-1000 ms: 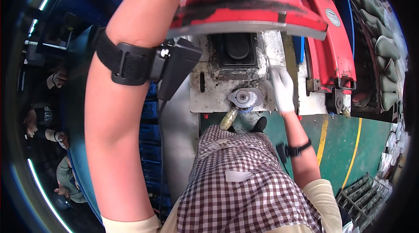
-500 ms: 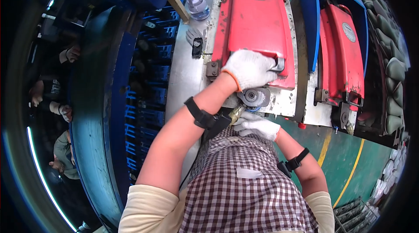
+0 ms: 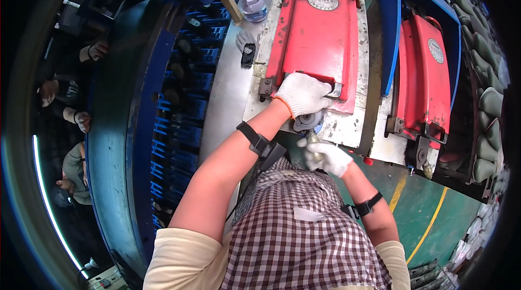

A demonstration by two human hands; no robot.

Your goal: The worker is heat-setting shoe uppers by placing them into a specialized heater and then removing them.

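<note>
My left hand (image 3: 303,95), in a white knitted glove, lies over the front end of the red machine cover (image 3: 316,35). Its fingers curl round the metal handle (image 3: 335,91) there. Just below, by the front edge of the pale machine bed, sits a round grey metal pivot (image 3: 307,120). A worn brass-coloured lever grip (image 3: 313,139) extends from it toward my body. My right hand (image 3: 330,158), also gloved in white, is closed round the lower part of that grip, which its fingers partly hide.
A second red machine (image 3: 426,73) stands at right within a blue guard (image 3: 392,29). On the metal ledge at left are a bottle (image 3: 253,5), a grey glove (image 3: 244,41) and a small black device (image 3: 248,55). Other people stand beyond the conveyor (image 3: 111,143).
The lever grip has swung from pointing lower left to pointing nearly straight toward me, and my right hand has shifted with it. My left hand remains at the cover's front end.
</note>
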